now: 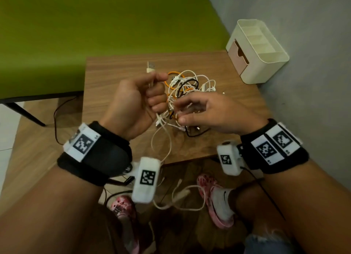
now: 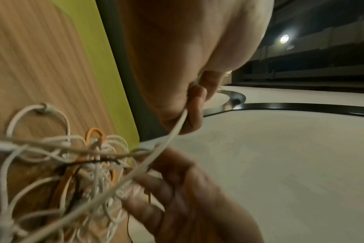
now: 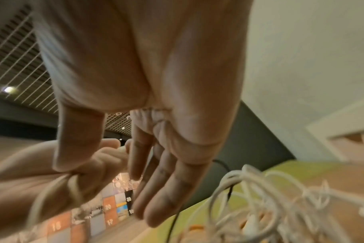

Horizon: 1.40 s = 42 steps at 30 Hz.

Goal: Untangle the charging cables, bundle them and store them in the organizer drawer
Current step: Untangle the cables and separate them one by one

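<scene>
A tangle of white, orange and black charging cables (image 1: 190,86) lies in the middle of the small wooden table (image 1: 237,94). My left hand (image 1: 155,94) is raised over the tangle's left side and grips a white USB cable (image 2: 177,126) in its fist. The cable's plug (image 1: 151,66) sticks up above the thumb. My right hand (image 1: 180,111) hovers over the near side of the tangle with fingers (image 3: 156,197) straight and spread, holding nothing. The cream organizer (image 1: 266,50) stands at the table's back right corner, and its pink drawer (image 1: 238,54) faces left, slightly pulled out.
A green bench (image 1: 95,26) runs behind and left of the table. A grey wall (image 1: 303,83) closes the right side. A white cable end (image 1: 182,195) hangs below the table's near edge by my feet. A black cord (image 1: 57,121) trails on the floor at left.
</scene>
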### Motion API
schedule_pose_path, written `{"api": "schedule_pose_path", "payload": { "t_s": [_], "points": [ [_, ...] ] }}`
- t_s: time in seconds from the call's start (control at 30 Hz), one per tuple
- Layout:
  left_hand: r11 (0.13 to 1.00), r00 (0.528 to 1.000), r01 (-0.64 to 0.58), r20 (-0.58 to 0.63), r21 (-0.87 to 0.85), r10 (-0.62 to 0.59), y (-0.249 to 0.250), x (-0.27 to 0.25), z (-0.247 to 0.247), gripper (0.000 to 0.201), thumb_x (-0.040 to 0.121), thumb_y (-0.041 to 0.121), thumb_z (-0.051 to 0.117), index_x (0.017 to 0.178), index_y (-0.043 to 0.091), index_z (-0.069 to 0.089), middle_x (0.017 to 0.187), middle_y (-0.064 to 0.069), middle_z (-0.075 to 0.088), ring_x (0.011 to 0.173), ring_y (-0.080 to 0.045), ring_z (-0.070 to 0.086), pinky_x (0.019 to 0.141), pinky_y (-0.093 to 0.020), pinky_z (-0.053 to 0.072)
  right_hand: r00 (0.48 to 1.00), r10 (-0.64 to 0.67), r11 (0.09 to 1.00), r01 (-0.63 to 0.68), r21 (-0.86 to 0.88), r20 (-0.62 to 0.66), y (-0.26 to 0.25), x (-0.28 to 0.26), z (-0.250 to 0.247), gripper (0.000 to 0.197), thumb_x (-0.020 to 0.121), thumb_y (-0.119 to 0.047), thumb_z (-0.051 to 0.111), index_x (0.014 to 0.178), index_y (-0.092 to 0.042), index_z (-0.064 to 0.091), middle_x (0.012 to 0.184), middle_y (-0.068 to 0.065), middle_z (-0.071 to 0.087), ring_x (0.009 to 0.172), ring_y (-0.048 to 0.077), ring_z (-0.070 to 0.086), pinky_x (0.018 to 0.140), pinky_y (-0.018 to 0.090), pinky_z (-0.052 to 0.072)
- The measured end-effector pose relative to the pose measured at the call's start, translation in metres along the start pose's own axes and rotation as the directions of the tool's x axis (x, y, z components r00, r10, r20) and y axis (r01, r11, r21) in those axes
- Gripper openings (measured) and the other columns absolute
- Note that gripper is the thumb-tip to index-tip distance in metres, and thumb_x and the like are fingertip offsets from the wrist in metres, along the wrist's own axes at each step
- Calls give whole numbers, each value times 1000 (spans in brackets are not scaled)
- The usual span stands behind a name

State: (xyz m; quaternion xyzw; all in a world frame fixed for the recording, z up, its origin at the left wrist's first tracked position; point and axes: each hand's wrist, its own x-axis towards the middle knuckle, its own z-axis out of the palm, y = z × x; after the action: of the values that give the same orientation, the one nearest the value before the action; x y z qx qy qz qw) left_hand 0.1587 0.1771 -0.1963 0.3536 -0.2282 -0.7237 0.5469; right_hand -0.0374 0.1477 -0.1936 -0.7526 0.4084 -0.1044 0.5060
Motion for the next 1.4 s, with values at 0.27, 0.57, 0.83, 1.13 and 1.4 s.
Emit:
{"api": "schedule_pose_path", "payload": {
  "t_s": [0.27,0.57,0.83,1.13,1.4],
  "points": [
    [986,989,-147,-19,73,149,-6,8,-7,25,106,22,31,89,11,47,57,4,40,50,-8,45,51,-22,46,991,44,868,-101,486,126,0,11,45,10,99,-2,50,99,-1,59,95,16,72,84,17,73,68,21,58],
    [958,988,-93,-97,273,124,-5,29,-28,23,106,19,33,94,10,50,56,3,49,51,-10,53,55,-27,52,966,19,991,16,134,-259,5,27,-7,9,95,-9,62,98,-9,70,87,7,75,77,15,72,67,25,56],
    [963,984,-11,-167,271,58,5,61,-35,34,105,34,32,83,14,49,59,5,21,47,-8,18,43,-20,19,897,45,978,-130,-166,-439,24,103,-67,4,91,-27,68,93,-30,69,97,-12,65,91,2,59,73,16,41],
    [964,971,6,-232,265,58,-2,77,-35,36,103,27,31,90,8,58,58,5,29,46,-7,25,47,-22,23,981,113,787,-187,-589,-160,80,180,-61,31,97,-24,59,127,-22,62,135,2,56,117,21,56,94,33,45],
    [957,953,-10,-286,289,96,-9,81,-29,38,106,29,29,94,8,59,61,5,33,50,-7,29,50,-22,26,819,-354,621,-156,-768,-452,66,157,-54,22,97,-33,53,107,-22,70,107,-3,63,107,24,47,86,38,29]
  ]
}}
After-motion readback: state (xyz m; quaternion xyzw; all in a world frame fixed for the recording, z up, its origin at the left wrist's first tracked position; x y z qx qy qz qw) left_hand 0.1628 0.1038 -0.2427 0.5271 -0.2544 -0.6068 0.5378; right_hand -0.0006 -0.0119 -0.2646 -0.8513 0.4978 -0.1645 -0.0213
